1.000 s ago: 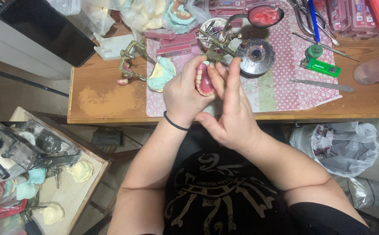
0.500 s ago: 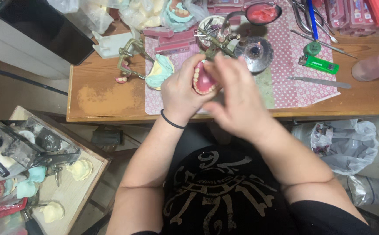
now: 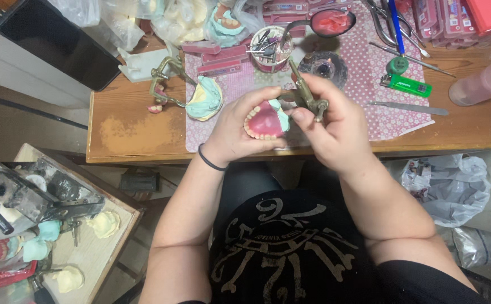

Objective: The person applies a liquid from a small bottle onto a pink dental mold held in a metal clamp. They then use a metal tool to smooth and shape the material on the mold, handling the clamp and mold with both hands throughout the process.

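Wooden workbench (image 3: 132,121), upper half of frame, bearing a pink dotted mat (image 3: 386,121) under the work. Left hand (image 3: 231,132), centre frame, fingers curled and clamped around a pink wax denture base (image 3: 265,121) with a row of pale teeth, seated on a mint-green plaster cast; it is held above the bench's near edge, teeth turned toward the camera. Right hand (image 3: 335,126), just right of centre, fingers closed together on a brass articulator frame (image 3: 307,95) attached to the cast. Judged handling: cast stiff, brittle and fairly heavy for its bulk; wax soft, easily marked; teeth liable to shift. Best gripped by the plaster sides or metal frame. A second mounted cast (image 3: 203,98) lies upper left of centre; green lighter (image 3: 406,84), upper right.
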